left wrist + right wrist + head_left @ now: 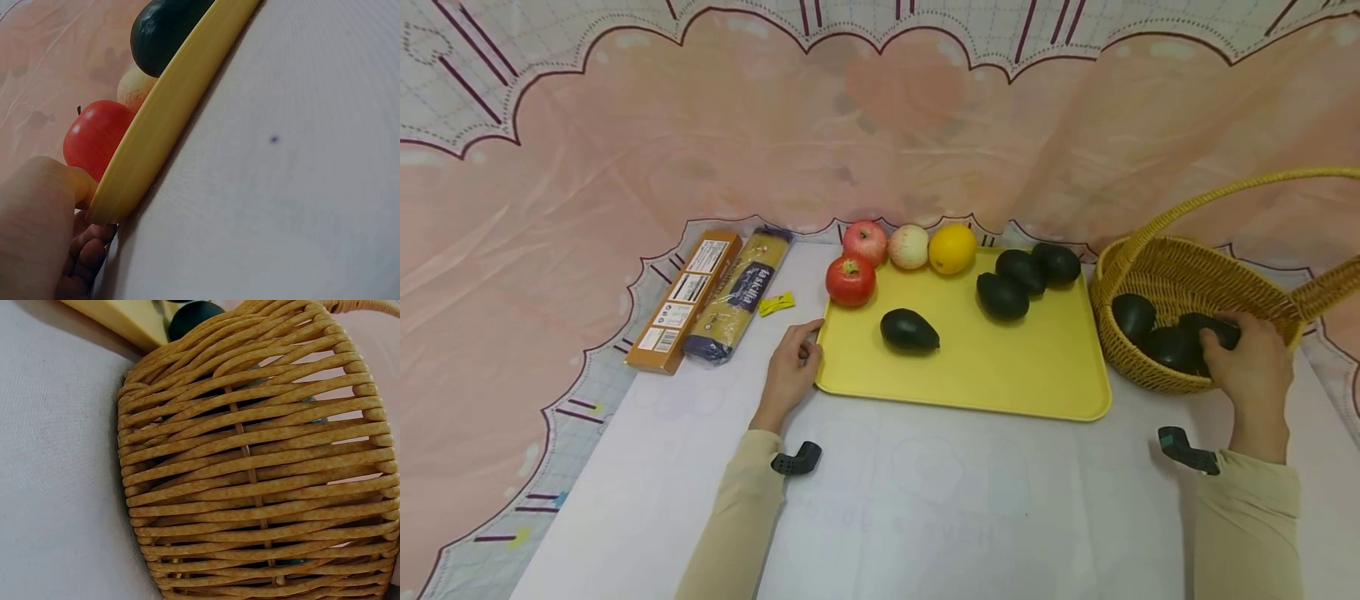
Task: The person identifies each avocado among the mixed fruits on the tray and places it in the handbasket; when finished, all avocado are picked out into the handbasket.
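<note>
At the left side of the yellow tray (1000,371), my left hand (788,371) pinches the rim, thumb on the rim and the other fingers curled below it in the left wrist view. My right hand (1257,367) reaches over the near side of the wicker basket (1150,379) and grips a dark avocado (1223,335) inside. Two more avocados (1133,317) lie beside it. One avocado (909,331) rests alone on the tray, and three others (1003,297) cluster at its back right. In the right wrist view, basket weave (262,462) hides the right hand.
Along the tray's back left are a red tomato-like fruit (851,280), a pink apple (865,242), a pale round fruit (909,247) and a yellow fruit (952,248). Left of it lie a pasta packet (741,292), an orange-brown box (685,300) and a small yellow sachet (777,303).
</note>
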Motion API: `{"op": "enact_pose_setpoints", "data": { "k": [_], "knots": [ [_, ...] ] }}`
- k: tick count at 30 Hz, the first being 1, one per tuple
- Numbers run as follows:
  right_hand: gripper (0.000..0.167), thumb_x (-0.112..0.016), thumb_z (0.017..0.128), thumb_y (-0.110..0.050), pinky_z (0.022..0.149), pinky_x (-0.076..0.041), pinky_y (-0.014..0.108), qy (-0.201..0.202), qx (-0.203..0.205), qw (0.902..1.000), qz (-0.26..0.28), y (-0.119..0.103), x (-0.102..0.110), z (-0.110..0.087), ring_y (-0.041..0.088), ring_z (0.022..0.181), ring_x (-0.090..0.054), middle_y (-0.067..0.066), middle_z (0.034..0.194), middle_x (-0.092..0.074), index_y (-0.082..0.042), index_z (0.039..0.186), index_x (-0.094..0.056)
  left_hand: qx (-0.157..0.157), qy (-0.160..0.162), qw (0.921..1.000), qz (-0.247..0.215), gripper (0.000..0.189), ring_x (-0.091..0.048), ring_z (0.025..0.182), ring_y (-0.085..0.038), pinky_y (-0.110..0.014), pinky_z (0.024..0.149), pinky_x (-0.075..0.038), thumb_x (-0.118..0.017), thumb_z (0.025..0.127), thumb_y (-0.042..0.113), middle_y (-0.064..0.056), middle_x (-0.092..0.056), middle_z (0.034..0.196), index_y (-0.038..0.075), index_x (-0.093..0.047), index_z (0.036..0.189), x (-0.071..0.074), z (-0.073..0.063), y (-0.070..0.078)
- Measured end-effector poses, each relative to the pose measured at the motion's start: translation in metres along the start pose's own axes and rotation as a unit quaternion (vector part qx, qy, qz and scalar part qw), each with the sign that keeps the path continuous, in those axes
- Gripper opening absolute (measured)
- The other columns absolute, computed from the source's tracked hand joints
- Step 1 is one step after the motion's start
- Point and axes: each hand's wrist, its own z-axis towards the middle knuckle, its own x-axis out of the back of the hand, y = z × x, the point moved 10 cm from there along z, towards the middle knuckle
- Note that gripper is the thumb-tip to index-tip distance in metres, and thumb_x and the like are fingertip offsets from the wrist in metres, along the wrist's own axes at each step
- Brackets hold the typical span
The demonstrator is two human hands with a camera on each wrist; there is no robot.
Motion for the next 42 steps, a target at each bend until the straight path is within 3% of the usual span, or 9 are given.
{"op": "enact_pose_setpoints", "data": {
  "k": [6,12,18,21,25,29,42],
  "knots": [
    [0.045,-0.042,0.095,-0.024,0.096,-0.026,0.066,0.040,0.017,0.9981,0.044,-0.009,0.007,-0.003,0.053,0.123,-0.035,0.035,0.133,-0.040,0.004,0.130,-0.048,0.010,-0.004,0.9999,0.003,0.040,-0.050,0.083,-0.018,-0.032,0.073,-0.041,-0.051,0.094,0.010,-0.007,-0.054,0.113,0.014,-0.052,0.134,0.001,-0.001,-0.002],
    [0.040,-0.047,0.093,-0.020,0.099,-0.029,0.057,0.092,0.053,0.9889,0.104,-0.029,0.015,-0.008,0.046,0.118,-0.043,0.030,0.124,-0.050,0.005,0.124,-0.055,0.027,0.012,0.9996,0.001,0.042,-0.049,0.081,-0.018,-0.030,0.073,-0.041,-0.056,0.092,0.011,-0.009,-0.056,0.105,0.007,-0.052,0.133,0.004,0.001,-0.001],
    [0.036,-0.051,0.092,-0.021,0.080,-0.032,0.034,0.106,0.109,0.9825,0.108,-0.057,0.013,-0.017,0.030,0.096,-0.047,0.022,0.115,-0.055,0.002,0.119,-0.058,0.036,0.025,0.9990,0.013,0.037,-0.047,0.076,-0.017,-0.028,0.069,-0.038,-0.058,0.090,0.010,-0.008,-0.053,0.092,0.002,-0.059,0.126,0.004,0.001,0.002],
    [0.037,-0.052,0.093,-0.023,0.075,-0.030,0.028,0.092,0.131,0.9815,0.104,-0.068,0.007,-0.021,0.029,0.092,-0.047,0.022,0.113,-0.055,0.002,0.120,-0.057,0.037,0.025,0.9989,0.014,0.036,-0.047,0.076,-0.017,-0.028,0.069,-0.037,-0.058,0.090,0.010,-0.008,-0.052,0.091,0.002,-0.059,0.125,0.004,0.001,0.001],
    [0.040,-0.053,0.094,-0.027,0.075,-0.032,0.033,0.053,0.157,0.9809,0.101,-0.084,-0.004,-0.026,0.036,0.094,-0.051,0.024,0.117,-0.053,0.001,0.123,-0.055,0.040,0.015,0.9990,0.014,0.037,-0.046,0.076,-0.018,-0.029,0.070,-0.038,-0.058,0.091,0.012,-0.008,-0.051,0.090,0.003,-0.058,0.127,0.001,0.001,-0.002],
    [0.038,-0.055,0.094,-0.025,0.075,-0.032,0.033,0.033,0.197,0.9738,0.109,-0.102,-0.012,-0.032,0.038,0.094,-0.051,0.024,0.116,-0.053,0.000,0.122,-0.056,0.039,0.006,0.9990,0.019,0.038,-0.046,0.078,-0.018,-0.030,0.070,-0.038,-0.057,0.091,0.013,-0.008,-0.050,0.091,0.004,-0.057,0.128,0.000,0.001,-0.002],
    [0.029,-0.061,0.090,-0.011,0.076,-0.038,0.041,0.045,0.299,0.9449,0.125,-0.153,-0.029,-0.052,0.034,0.094,-0.053,0.021,0.107,-0.056,0.003,0.115,-0.059,0.027,0.009,0.9995,0.013,0.038,-0.047,0.078,-0.017,-0.029,0.071,-0.039,-0.056,0.091,0.011,-0.008,-0.051,0.094,0.004,-0.057,0.129,0.001,0.000,0.003]
  ]
}}
